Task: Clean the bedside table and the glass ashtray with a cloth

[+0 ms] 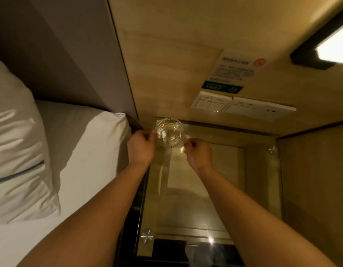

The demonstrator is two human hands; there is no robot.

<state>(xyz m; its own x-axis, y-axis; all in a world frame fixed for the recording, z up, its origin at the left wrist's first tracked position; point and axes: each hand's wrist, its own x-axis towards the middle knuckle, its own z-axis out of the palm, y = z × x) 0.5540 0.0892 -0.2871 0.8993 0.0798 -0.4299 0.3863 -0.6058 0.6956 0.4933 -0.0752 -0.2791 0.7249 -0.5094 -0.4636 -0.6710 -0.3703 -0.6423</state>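
A round clear glass ashtray [169,132] is at the far left corner of the glass-topped bedside table [220,189], close to the wall. My left hand [140,149] grips its left rim with thumb and fingers. My right hand [198,154] pinches its right rim. Whether the ashtray rests on the glass or hangs just above it I cannot tell. A pale cloth [201,251] shows dimly at the table's near edge, blurred through the glass.
A bed with a white sheet [80,151] and a pillow [16,147] lies close on the left. The wooden wall panel behind carries light switches [213,103], a socket [270,112] and a notice [238,70]. A wooden side wall [317,189] borders the table on the right.
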